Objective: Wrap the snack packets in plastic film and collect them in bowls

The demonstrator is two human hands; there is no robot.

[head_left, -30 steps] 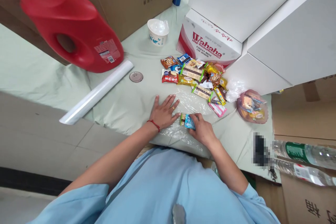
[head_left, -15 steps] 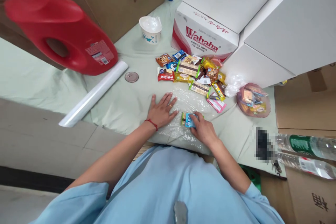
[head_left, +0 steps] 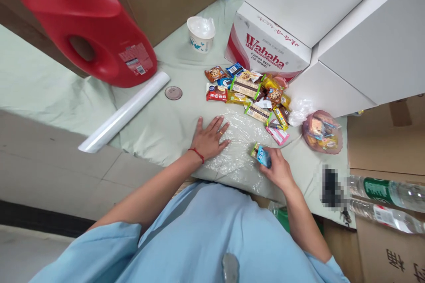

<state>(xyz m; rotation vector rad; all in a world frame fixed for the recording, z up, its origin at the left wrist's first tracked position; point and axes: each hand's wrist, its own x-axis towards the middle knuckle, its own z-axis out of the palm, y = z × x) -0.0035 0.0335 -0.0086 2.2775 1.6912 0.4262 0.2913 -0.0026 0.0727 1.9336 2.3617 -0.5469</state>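
My left hand (head_left: 211, 138) lies flat with its fingers spread, on the left edge of a sheet of clear plastic film (head_left: 235, 143). My right hand (head_left: 278, 167) grips a blue snack packet (head_left: 263, 156) between thumb and fingers. Against it shows a green-edged wafer packet (head_left: 254, 150), seemingly in the same grip. Both packets are over the right part of the film; whether they touch it I cannot tell. Beyond my hands is a heap of wrapped snacks (head_left: 245, 87), with a pink-and-white packet (head_left: 277, 134) at its near end.
A pink bowl (head_left: 308, 141) of snacks stands at the right, beside crumpled clear plastic (head_left: 300, 111). Two water bottles (head_left: 395, 192) lie at the far right. A white roll (head_left: 126, 112), a round lid (head_left: 173, 93), a red jug (head_left: 109, 48), a paper cup (head_left: 201, 44) and a Wahaha carton (head_left: 265, 44) surround the area.
My right hand has moved right across the film with the blue packet and wafer packet, which are now tilted. My left hand keeps its flat pose. The whole view has shifted slightly.
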